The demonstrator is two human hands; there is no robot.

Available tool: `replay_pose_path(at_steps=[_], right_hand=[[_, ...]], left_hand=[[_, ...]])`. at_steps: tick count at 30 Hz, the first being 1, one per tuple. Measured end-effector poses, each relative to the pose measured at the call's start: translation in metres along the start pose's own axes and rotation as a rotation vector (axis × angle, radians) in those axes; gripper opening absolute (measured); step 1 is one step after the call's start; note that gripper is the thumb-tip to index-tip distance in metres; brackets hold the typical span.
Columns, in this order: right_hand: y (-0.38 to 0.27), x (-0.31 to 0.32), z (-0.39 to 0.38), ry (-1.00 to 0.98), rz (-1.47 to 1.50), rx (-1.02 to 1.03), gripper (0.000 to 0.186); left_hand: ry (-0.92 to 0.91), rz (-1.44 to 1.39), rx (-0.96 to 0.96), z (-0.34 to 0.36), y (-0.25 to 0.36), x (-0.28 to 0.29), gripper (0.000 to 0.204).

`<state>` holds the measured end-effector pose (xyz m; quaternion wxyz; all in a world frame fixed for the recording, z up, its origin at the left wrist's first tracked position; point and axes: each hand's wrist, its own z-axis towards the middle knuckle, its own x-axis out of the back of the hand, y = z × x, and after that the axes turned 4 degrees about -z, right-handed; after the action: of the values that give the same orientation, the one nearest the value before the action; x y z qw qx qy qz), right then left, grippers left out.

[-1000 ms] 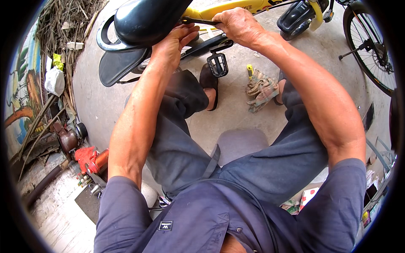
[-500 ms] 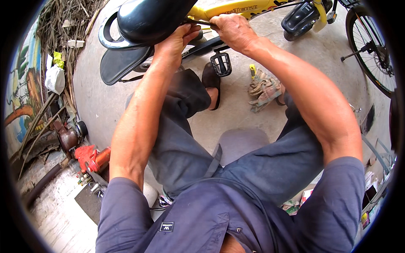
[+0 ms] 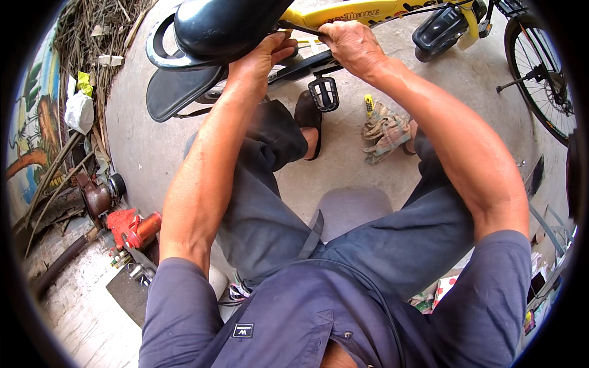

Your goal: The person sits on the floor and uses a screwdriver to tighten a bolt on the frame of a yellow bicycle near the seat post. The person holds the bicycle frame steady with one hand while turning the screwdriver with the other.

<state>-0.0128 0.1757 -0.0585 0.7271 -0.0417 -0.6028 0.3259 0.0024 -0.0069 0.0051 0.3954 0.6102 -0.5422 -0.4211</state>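
Observation:
My left hand [image 3: 264, 55] is raised beneath the glossy black saddle [image 3: 227, 27], fingers curled around a spot at the head of a dark wrench [image 3: 297, 27]; what they grip is hidden. My right hand [image 3: 350, 46] grips the handle of that wrench beside the yellow bicycle frame [image 3: 337, 12]. Below them hang a black pedal [image 3: 323, 92] and a black padded plate [image 3: 178, 92]. Between my feet, near the right one, lie crumpled work gloves [image 3: 386, 132] and a small yellow tool [image 3: 369, 104].
A second wheel with a disc [image 3: 543, 83] stands at the right. At the left are piled sticks [image 3: 92, 30], a white bag [image 3: 78, 112], a painted board [image 3: 27, 153] and a red tool [image 3: 132, 230]. I sit on a low grey seat [image 3: 353, 208].
My right hand has moved slightly down and right with the wrench. My left hand has shifted a little right and stays under the saddle.

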Motion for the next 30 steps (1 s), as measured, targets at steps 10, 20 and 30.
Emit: replay_pose_path(at_steps=[10,20,30], right_hand=[[0.004,-0.002,0.000,0.013,-0.007,0.011,0.017],[0.003,-0.007,0.003,0.005,-0.004,0.024,0.017],[-0.003,-0.015,0.009,-0.061,0.085,-0.035,0.014]], left_hand=[[0.010,-0.048,0.012,0.004,-0.004,0.002,0.024],[0.014,-0.041,0.012,0.003,-0.003,0.000,0.024],[0.030,-0.011,0.026,0.001,-0.001,-0.001,0.024]])
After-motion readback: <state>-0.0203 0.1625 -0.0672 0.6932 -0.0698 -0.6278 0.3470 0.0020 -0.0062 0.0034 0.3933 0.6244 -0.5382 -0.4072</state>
